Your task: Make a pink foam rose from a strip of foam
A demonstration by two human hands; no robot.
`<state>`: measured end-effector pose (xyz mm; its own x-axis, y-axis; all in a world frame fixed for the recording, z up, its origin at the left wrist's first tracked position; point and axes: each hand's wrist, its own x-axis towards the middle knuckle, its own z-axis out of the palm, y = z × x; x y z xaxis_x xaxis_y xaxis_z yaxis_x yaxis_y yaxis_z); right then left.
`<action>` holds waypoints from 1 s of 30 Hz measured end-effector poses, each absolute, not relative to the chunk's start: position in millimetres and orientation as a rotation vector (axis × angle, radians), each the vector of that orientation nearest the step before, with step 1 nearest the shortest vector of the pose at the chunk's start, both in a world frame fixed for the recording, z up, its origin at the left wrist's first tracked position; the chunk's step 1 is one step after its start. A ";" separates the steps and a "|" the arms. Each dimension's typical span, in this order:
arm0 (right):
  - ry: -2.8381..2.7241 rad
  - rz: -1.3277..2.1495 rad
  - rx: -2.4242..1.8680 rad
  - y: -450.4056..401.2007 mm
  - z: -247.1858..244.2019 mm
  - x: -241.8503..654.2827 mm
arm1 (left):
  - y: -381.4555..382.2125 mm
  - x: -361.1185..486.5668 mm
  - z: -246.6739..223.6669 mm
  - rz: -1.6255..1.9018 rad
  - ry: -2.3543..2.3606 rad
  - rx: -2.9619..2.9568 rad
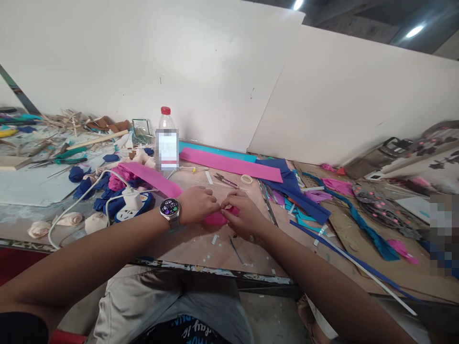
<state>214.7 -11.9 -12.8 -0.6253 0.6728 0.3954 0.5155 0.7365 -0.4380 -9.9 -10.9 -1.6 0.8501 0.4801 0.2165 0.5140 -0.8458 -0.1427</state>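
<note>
Both hands meet low over the table in the middle of the head view, working on a bright pink piece of crepe paper [216, 219]. My left hand [199, 204], with a watch on its wrist, has its fingers closed on the paper's upper left side. The fingers of my right hand [242, 214] pinch its right edge, close to the left fingertips. Part of the paper is hidden behind the hands. A long pink strip [152, 177] runs beside my left hand. Beyond the hands lie scissors [225, 181] and a roll of tape [246, 179].
A red-capped bottle [166, 119] stands at the back. Behind the hands lies a folded pink strip [231, 165]. On the left are a power strip [134, 206] with a white cable, rolled paper flowers [71, 219] and pliers [68, 155]. Blue paper [287, 184] lies on the right.
</note>
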 end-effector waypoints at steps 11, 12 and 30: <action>-2.358 0.420 -0.927 -14.9 -9.5 215.0 | -17.4 -6.4 -7.3 -0.369 -1.165 -2.929; -2.359 0.422 -0.923 -14.8 -9.6 215.2 | -18.0 -6.0 -7.5 -0.348 -1.182 -2.924; -2.340 0.347 -0.827 -10.5 -8.4 217.9 | -22.6 -7.0 7.8 -0.554 -1.405 -3.055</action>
